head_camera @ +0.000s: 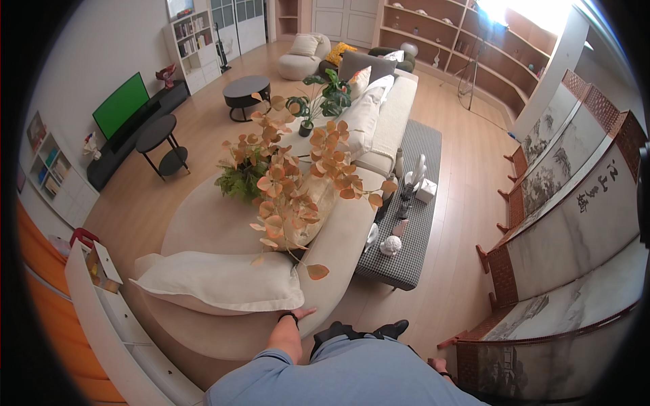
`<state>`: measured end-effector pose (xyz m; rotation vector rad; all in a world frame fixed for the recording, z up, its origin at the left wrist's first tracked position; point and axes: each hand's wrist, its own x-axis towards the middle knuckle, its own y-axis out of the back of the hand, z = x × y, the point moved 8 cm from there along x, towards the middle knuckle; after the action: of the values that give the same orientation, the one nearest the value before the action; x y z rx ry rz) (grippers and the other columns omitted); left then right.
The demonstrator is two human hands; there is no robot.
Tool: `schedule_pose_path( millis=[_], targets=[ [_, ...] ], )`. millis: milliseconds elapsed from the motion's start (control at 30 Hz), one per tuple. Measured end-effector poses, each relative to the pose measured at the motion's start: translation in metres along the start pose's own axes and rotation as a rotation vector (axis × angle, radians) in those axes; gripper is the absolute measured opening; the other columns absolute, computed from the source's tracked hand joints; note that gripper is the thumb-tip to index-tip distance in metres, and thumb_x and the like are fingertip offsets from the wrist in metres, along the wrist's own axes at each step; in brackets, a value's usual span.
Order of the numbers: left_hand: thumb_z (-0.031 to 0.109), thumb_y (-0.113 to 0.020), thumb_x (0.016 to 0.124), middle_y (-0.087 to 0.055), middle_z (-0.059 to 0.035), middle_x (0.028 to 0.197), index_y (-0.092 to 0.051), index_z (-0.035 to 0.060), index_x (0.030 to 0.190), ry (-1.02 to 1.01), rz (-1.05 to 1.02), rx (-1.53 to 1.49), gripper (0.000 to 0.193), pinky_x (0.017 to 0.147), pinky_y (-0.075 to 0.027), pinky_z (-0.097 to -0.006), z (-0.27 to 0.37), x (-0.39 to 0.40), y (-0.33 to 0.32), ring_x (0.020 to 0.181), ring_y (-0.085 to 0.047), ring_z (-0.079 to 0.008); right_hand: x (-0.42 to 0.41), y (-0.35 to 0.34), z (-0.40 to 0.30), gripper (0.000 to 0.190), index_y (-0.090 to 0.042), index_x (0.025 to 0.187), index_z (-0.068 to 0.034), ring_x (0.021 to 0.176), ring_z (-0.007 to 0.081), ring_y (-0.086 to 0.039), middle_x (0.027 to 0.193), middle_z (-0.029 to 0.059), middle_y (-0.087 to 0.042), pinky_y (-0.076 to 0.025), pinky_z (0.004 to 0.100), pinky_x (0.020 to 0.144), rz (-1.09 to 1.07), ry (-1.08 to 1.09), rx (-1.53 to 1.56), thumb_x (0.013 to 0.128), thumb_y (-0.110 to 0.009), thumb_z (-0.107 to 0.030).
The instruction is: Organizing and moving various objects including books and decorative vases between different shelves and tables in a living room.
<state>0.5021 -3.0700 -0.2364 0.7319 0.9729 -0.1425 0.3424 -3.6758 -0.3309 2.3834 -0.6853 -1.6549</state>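
My left hand [299, 313] rests at the near end of the cream sofa [335, 254], next to the corner of a white cushion [218, 281]. Its thumb or a finger points right, and part of the hand is hidden by the cushion's edge. A black band circles that wrist. My right hand [437, 364] hangs low beside my body, near the foot of a folding screen [508, 368]; its fingers look curled, but whether it holds anything cannot be made out. Orange-leaved branches [289, 188] and a green fern [244, 177] stand over the sofa.
Behind the sofa's back stands a checked bench [426, 223] bearing a white bust [391, 245], a white box [426, 191] and vases. At left are a white drawer cabinet [147, 355] with one drawer out, a round black side table [156, 133] and a television [121, 105].
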Motion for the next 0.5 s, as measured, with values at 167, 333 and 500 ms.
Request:
schedule_pose_path(
  millis=[167, 333, 500],
  targets=[
    [0.068, -0.062, 0.057, -0.039, -0.0008, 0.041, -0.049, 0.0046, 0.103, 0.011, 0.060, -0.001, 0.079, 0.034, -0.033, -0.0277, 0.001, 0.005, 0.000, 0.031, -0.036, -0.0130, -0.086, -0.012, -0.031, 0.009, -0.055, 0.072, 0.003, 0.066, 0.0210, -0.057, 0.076, 0.0090, -0.058, -0.045, 0.0343, 0.058, 0.072, -0.068, 0.064, 0.075, -0.057, -0.005],
    [0.069, -0.060, 0.057, -0.039, -0.0012, 0.041, -0.047, 0.0021, 0.108, -0.037, 0.003, 0.022, 0.086, 0.034, -0.033, -0.0285, -0.004, 0.022, -0.009, 0.031, -0.036, -0.0133, -0.092, -0.011, -0.043, 0.010, -0.056, 0.074, 0.005, 0.067, 0.0209, -0.058, 0.076, 0.0106, -0.060, -0.046, 0.0346, 0.059, 0.114, 0.022, -0.081, 0.073, -0.059, -0.005],
    [0.070, -0.059, 0.057, -0.038, -0.0016, 0.040, -0.050, 0.0013, 0.099, 0.004, 0.014, -0.002, 0.082, 0.036, -0.034, -0.0290, -0.002, 0.006, -0.004, 0.032, -0.038, -0.0143, -0.082, -0.010, -0.037, 0.014, -0.058, 0.075, 0.005, 0.069, 0.0217, -0.058, 0.076, 0.0107, -0.060, -0.046, 0.0344, 0.061, 0.098, 0.027, -0.074, 0.075, -0.057, -0.009]
  ],
)
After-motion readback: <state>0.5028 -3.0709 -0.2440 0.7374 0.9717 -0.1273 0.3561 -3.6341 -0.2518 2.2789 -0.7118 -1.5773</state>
